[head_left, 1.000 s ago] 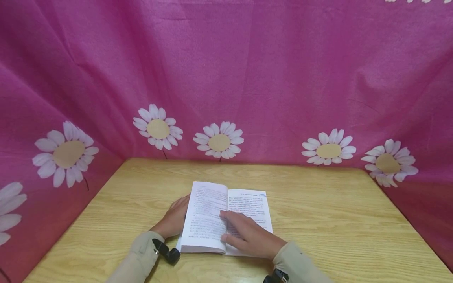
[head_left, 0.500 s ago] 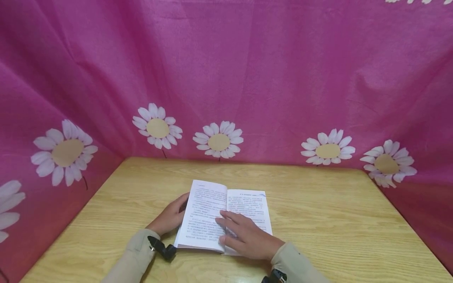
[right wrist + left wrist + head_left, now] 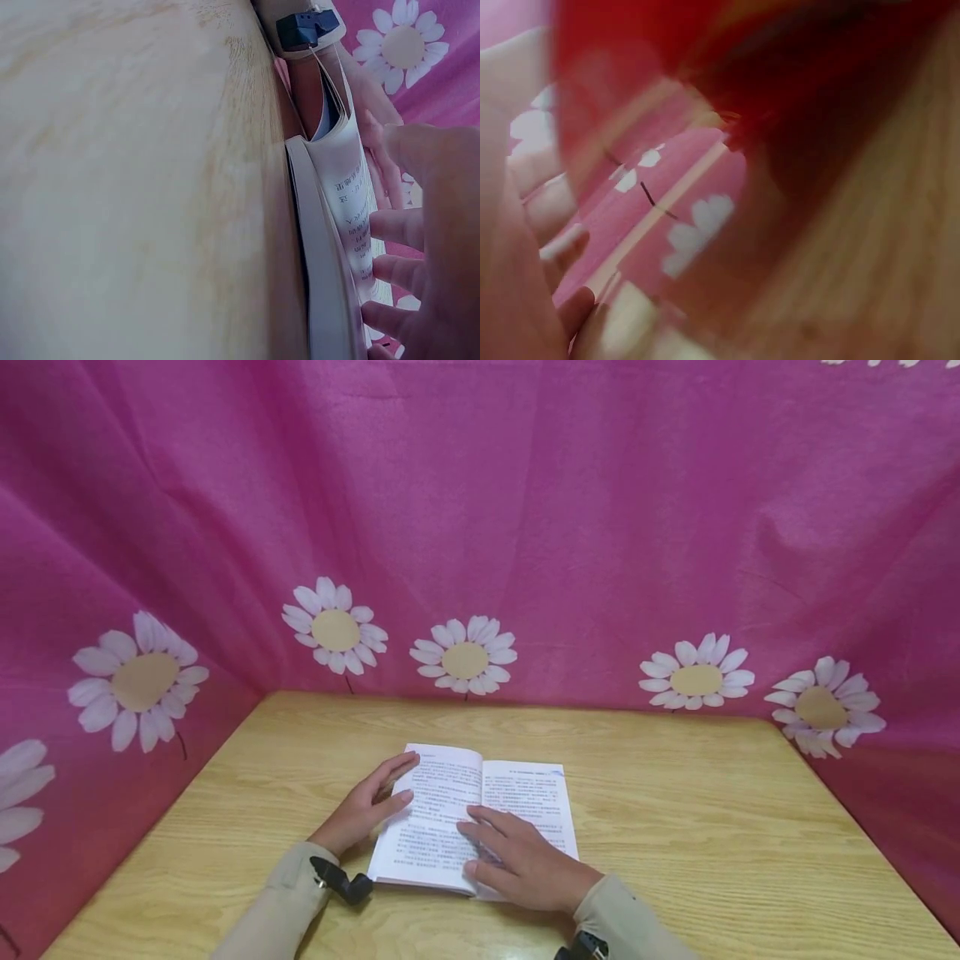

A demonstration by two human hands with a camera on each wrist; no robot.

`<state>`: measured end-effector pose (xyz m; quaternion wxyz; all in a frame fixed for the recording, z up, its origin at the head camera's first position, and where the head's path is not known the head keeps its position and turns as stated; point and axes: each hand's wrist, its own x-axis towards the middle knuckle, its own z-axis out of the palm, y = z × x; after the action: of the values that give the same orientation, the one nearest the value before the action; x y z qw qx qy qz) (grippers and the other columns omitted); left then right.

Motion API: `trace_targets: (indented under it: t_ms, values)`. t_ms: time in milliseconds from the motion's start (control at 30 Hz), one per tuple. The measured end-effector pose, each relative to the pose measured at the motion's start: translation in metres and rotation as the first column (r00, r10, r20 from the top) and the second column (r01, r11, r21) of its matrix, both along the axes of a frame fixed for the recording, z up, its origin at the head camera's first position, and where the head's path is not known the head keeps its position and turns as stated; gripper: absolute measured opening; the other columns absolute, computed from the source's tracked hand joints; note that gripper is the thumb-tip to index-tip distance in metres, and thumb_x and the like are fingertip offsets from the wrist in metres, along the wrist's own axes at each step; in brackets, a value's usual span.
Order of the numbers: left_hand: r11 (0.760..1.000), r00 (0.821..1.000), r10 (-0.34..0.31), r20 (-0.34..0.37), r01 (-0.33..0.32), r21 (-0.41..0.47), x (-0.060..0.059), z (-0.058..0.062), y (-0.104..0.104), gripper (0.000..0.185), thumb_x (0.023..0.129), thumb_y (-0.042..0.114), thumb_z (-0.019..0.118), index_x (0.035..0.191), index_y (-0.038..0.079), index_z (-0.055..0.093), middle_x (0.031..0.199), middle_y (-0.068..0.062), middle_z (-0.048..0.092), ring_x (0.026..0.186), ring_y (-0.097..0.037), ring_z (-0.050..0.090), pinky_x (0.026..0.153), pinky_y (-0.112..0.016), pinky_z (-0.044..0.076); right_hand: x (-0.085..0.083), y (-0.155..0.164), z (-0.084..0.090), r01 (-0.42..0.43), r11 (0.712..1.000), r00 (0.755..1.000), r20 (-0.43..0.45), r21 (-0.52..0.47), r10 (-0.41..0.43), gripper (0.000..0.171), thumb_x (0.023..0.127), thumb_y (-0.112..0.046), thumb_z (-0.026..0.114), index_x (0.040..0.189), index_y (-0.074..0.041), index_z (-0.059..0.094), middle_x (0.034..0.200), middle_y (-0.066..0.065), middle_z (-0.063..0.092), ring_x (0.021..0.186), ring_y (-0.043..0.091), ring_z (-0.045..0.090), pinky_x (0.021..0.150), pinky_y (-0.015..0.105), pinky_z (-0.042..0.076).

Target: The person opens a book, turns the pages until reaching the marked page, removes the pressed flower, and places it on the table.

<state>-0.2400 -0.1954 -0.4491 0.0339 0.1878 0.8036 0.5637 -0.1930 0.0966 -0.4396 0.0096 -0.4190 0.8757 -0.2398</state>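
Note:
An open book point(image 3: 442, 827) with printed pages lies on the table, its left side curving up slightly from the surface. My left hand point(image 3: 367, 802) is at the book's left edge, with fingertips and thumb reaching over the left page. My right hand point(image 3: 525, 860) rests across the right page, its spread fingers touching the left page near the spine. From the right wrist, the right fingers point(image 3: 397, 270) are against the printed page, and the left hand point(image 3: 379, 120) shows beyond the book. In the blurred left wrist view, fingers point(image 3: 551, 202) appear beside an unclear red shape.
The wooden table point(image 3: 712, 827) extends around the book. A pink cloth point(image 3: 570, 527) printed with white daisies hangs behind the table and along its sides. Small black wrist cameras point(image 3: 341, 881) are strapped over the beige sleeves point(image 3: 637, 918).
My left hand has come out from behind the book's left side, and its fingers now reach over the page. That side has lowered slightly. My right fingers have spread a little.

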Motion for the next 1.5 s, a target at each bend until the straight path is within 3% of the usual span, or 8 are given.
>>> trace_targets:
  t_ms: [100, 233, 400, 600, 767, 967, 1167, 1500]
  values:
    - [0.986, 1.000, 0.011, -0.017, -0.014, -0.165, 0.002, 0.000, 0.002, 0.068, 0.091, 0.040, 0.066, 0.149, 0.023, 0.037, 0.157, -0.002, 0.028, 0.147, -0.025, 0.015, 0.115, -0.055, 0.014, -0.001, 0.000, 0.001, -0.002, 1.000, 1.000, -0.001, 0.001, 0.002, 0.055, 0.101, -0.050, 0.040, 0.147, -0.020, 0.041, 0.156, 0.005, 0.029, 0.141, 0.024, 0.030, 0.111, 0.051, 0.030]
    - [0.943, 0.998, 0.029, -0.056, -0.046, -0.331, 0.001, -0.005, 0.004, 0.079, 0.082, 0.053, 0.070, 0.148, 0.021, 0.040, 0.159, -0.008, 0.023, 0.146, -0.030, 0.017, 0.113, -0.060, 0.016, -0.002, 0.002, 0.004, 0.022, 1.000, 0.997, 0.074, -0.003, -0.021, 0.058, 0.099, -0.055, 0.038, 0.149, -0.025, 0.038, 0.157, -0.001, 0.027, 0.142, 0.022, 0.028, 0.111, 0.053, 0.029]
    - [0.903, 0.995, 0.026, -0.094, -0.063, -0.424, 0.001, -0.008, 0.005, 0.088, 0.076, 0.059, 0.073, 0.148, 0.022, 0.040, 0.158, -0.009, 0.025, 0.145, -0.033, 0.019, 0.111, -0.062, 0.019, -0.007, 0.008, 0.007, 0.083, 0.994, 0.982, 0.174, -0.067, -0.070, 0.059, 0.098, -0.056, 0.042, 0.149, -0.029, 0.035, 0.156, -0.005, 0.029, 0.143, 0.020, 0.026, 0.112, 0.053, 0.027]
    - [0.890, 0.995, 0.036, -0.097, -0.076, -0.449, 0.000, -0.009, 0.007, 0.092, 0.072, 0.062, 0.075, 0.148, 0.024, 0.040, 0.158, -0.007, 0.026, 0.145, -0.031, 0.020, 0.112, -0.060, 0.018, -0.023, 0.028, 0.008, 0.174, 0.974, 0.972, 0.185, -0.146, -0.146, 0.066, 0.095, -0.054, 0.050, 0.150, -0.021, 0.035, 0.156, 0.003, 0.030, 0.143, 0.021, 0.024, 0.115, 0.049, 0.023]
    - [0.888, 0.994, 0.045, -0.099, -0.085, -0.452, 0.000, -0.009, 0.007, 0.092, 0.071, 0.061, 0.076, 0.148, 0.024, 0.040, 0.157, -0.007, 0.029, 0.144, -0.031, 0.021, 0.113, -0.059, 0.018, -0.040, 0.049, 0.005, 0.275, 0.952, 0.950, 0.190, -0.138, -0.247, 0.079, 0.090, -0.056, 0.058, 0.152, -0.015, 0.031, 0.156, 0.009, 0.029, 0.144, 0.026, 0.023, 0.114, 0.051, 0.022]
    - [0.888, 0.994, 0.056, -0.095, -0.094, -0.451, 0.000, -0.009, 0.008, 0.091, 0.071, 0.060, 0.076, 0.147, 0.024, 0.041, 0.156, -0.006, 0.031, 0.144, -0.030, 0.023, 0.113, -0.058, 0.018, -0.054, 0.072, -0.003, 0.388, 0.913, 0.905, 0.243, -0.129, -0.350, 0.091, 0.083, -0.058, 0.066, 0.154, -0.018, 0.025, 0.158, 0.006, 0.025, 0.145, 0.028, 0.021, 0.114, 0.054, 0.021]
    - [0.890, 0.993, 0.053, -0.107, -0.096, -0.447, 0.002, -0.008, 0.007, 0.091, 0.072, 0.059, 0.077, 0.147, 0.022, 0.041, 0.155, -0.007, 0.032, 0.144, -0.032, 0.023, 0.112, -0.059, 0.019, -0.060, 0.080, -0.010, 0.443, 0.882, 0.879, 0.272, -0.162, -0.392, 0.092, 0.082, -0.058, 0.068, 0.153, -0.020, 0.025, 0.157, 0.005, 0.027, 0.144, 0.028, 0.022, 0.115, 0.053, 0.020]
    - [0.884, 0.993, 0.050, -0.106, -0.094, -0.457, -0.001, -0.009, 0.008, 0.091, 0.072, 0.060, 0.076, 0.147, 0.022, 0.041, 0.155, -0.006, 0.033, 0.143, -0.031, 0.024, 0.113, -0.058, 0.019, -0.064, 0.085, -0.019, 0.453, 0.882, 0.887, 0.164, -0.132, -0.432, 0.094, 0.082, -0.061, 0.065, 0.154, -0.017, 0.023, 0.157, 0.007, 0.027, 0.145, 0.033, 0.017, 0.115, 0.056, 0.015]
